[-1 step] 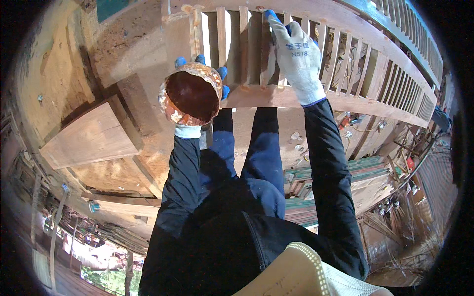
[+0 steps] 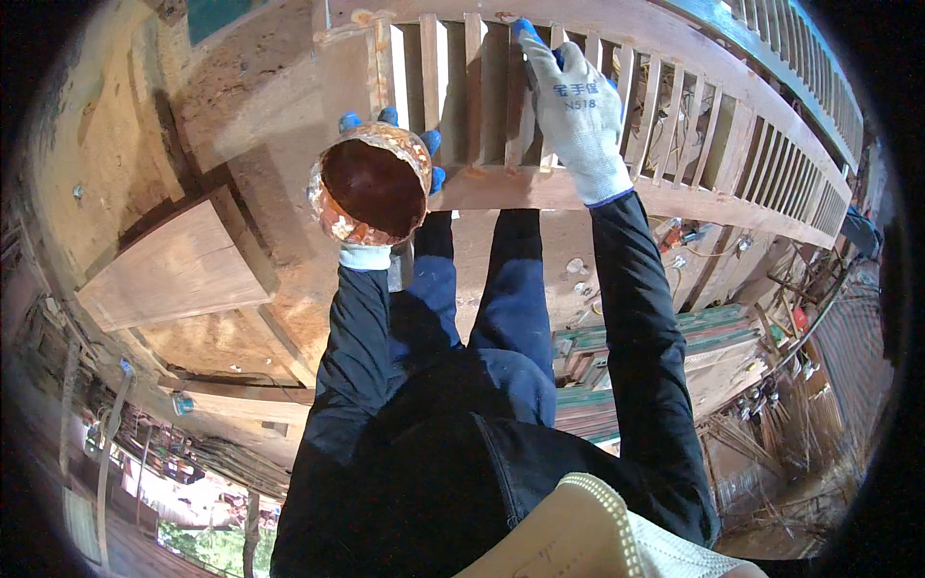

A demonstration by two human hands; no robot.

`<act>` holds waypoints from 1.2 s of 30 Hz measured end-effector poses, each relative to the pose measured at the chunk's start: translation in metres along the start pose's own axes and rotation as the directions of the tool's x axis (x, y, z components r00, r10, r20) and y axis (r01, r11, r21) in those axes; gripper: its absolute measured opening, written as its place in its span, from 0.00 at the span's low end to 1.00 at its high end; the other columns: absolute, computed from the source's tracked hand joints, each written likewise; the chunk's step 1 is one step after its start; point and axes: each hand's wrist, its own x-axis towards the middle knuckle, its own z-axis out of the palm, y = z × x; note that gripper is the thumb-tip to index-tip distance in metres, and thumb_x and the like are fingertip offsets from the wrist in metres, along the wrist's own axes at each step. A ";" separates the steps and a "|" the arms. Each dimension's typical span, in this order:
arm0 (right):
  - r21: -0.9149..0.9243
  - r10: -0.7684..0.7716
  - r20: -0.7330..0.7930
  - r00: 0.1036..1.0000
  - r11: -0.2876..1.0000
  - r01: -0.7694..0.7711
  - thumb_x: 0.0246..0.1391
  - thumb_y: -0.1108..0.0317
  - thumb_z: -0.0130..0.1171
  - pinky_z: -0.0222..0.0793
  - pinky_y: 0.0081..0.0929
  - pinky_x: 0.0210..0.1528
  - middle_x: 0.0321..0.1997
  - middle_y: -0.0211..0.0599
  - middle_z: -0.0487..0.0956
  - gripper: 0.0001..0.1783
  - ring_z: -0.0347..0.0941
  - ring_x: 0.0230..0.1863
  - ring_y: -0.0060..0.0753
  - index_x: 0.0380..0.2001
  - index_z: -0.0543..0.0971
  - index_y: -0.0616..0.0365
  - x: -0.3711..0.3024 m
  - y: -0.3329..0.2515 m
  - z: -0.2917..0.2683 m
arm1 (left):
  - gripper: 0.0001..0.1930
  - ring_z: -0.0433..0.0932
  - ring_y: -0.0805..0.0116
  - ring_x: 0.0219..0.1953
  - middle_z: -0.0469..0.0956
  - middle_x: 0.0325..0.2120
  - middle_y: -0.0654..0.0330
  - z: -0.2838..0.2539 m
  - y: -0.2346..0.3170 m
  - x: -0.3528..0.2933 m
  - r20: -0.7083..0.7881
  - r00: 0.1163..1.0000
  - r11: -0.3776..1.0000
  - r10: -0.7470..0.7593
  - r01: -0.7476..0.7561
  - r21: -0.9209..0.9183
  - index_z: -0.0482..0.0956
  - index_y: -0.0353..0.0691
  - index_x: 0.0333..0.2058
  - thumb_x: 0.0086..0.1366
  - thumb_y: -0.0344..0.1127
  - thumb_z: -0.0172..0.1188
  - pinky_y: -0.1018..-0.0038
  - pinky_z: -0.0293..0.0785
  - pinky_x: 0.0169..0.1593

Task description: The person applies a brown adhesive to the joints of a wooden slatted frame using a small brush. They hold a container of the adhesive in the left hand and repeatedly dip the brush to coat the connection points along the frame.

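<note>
Cradle the crusted bowl [image 2: 332, 220] level in the left hand [image 2: 433, 143], with fingers curled round its outside by the near side of the slatted wooden frame [image 2: 501, 186], and guide the right hand [image 2: 583, 114] evenly among the slats [image 2: 475, 87], though cannot tell whether pinching anything there.

Round reddish-brown bowl [image 2: 374, 188], rim ragged, mouth upward, near a long slatted wooden frame [image 2: 738, 144].

From our head, we look steeply down through the left of two wide fisheye cameras. A pale mask [image 2: 564, 530] sits nearest the lens, our dark jacket [image 2: 409, 462] just beyond; the slatted wooden frame [image 2: 482, 188] crosses the far side, curving toward the right.
</note>
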 end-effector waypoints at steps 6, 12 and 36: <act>0.019 -0.003 0.029 1.000 1.000 0.002 0.53 0.74 0.59 0.75 0.33 0.29 0.36 0.39 0.75 0.34 0.78 0.31 0.40 0.63 0.70 0.37 0.001 -0.002 -0.007 | 0.23 0.50 0.33 0.69 0.62 0.67 0.58 0.002 0.001 0.006 -0.016 1.000 1.000 0.017 -0.017 0.013 0.69 0.67 0.62 0.68 0.50 0.56 0.26 0.58 0.60; 0.067 0.114 -0.027 0.993 0.991 -0.112 0.56 0.71 0.59 0.74 0.36 0.25 0.36 0.41 0.76 0.33 0.78 0.29 0.41 0.65 0.69 0.38 0.005 0.000 -0.007 | 0.23 0.50 0.33 0.69 0.62 0.67 0.58 0.010 -0.005 0.006 -0.010 1.000 0.999 0.007 -0.007 -0.035 0.70 0.67 0.61 0.68 0.50 0.56 0.26 0.57 0.61; 0.578 0.491 0.503 0.712 0.421 -0.699 0.64 0.47 0.55 0.78 0.29 0.47 0.49 0.43 0.80 0.30 0.79 0.48 0.37 0.61 0.72 0.56 0.017 0.041 0.002 | 0.29 0.62 0.31 0.64 0.67 0.63 0.54 0.006 -0.007 0.007 -0.092 0.992 0.990 0.082 -0.070 0.122 0.69 0.61 0.63 0.65 0.58 0.58 0.31 0.70 0.54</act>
